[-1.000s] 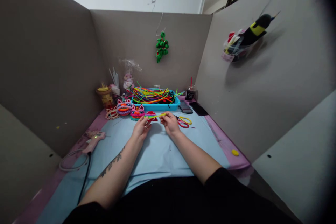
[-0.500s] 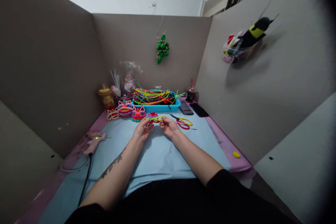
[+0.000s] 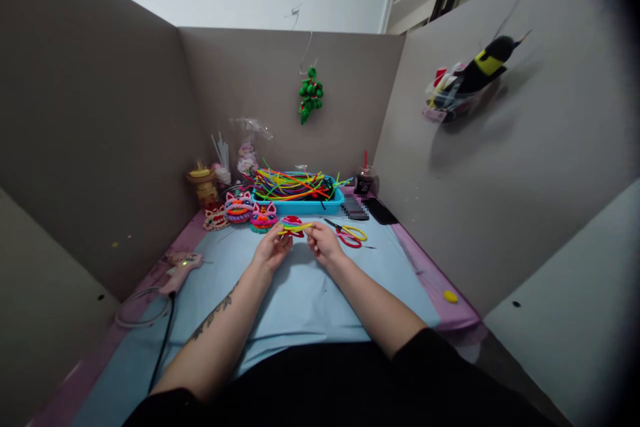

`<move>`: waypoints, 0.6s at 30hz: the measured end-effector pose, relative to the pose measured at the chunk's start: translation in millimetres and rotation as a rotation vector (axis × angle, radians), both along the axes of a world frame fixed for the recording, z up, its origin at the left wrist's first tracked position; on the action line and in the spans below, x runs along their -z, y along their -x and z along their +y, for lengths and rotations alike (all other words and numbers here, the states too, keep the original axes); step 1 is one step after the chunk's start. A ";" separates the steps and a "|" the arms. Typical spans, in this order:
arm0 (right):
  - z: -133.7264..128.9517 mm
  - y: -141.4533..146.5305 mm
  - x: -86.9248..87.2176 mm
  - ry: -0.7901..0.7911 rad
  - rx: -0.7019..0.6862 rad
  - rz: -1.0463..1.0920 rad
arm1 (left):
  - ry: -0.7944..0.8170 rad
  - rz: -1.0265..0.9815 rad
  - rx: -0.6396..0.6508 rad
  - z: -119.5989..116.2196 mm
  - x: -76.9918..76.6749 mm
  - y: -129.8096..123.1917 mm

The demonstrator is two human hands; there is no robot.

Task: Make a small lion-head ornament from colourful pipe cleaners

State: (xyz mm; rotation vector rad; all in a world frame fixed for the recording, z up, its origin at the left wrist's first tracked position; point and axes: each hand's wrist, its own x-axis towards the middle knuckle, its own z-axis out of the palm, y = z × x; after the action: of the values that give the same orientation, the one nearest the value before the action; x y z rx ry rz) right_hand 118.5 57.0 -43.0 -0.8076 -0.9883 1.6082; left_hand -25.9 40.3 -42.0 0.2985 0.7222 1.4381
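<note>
no readable text, labels, brands or numbers anywhere i can see. the dark flat item [image 3: 355, 208] next to the blue tray [image 3: 300, 203] is blurred out, and the cup [image 3: 364, 181] beside it shows a dark patch too small to read.

On the table [image 3: 300, 300], both hands meet near the middle: the left hand [image 3: 271, 250] and right hand [image 3: 324, 243] pinch a pipe cleaner [image 3: 296, 228] between them. Just right lie scissors [image 3: 346, 233]. Beyond, a tray [image 3: 300, 200] holds more pipe cleaners. Craft faces [image 3: 250, 210] sit left of it. A glue gun [image 3: 179, 265] lies far left.
</note>
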 end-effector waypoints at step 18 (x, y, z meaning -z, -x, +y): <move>-6.0 -8.8 0.4 -0.718 0.341 -0.612 | -0.004 0.032 -0.111 5.6 2.9 1.0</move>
State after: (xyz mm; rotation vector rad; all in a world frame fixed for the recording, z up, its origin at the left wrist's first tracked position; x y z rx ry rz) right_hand 127.2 51.0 -43.4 -0.8976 -1.6237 0.6187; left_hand -26.8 45.9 -44.9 0.2880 0.7720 1.5430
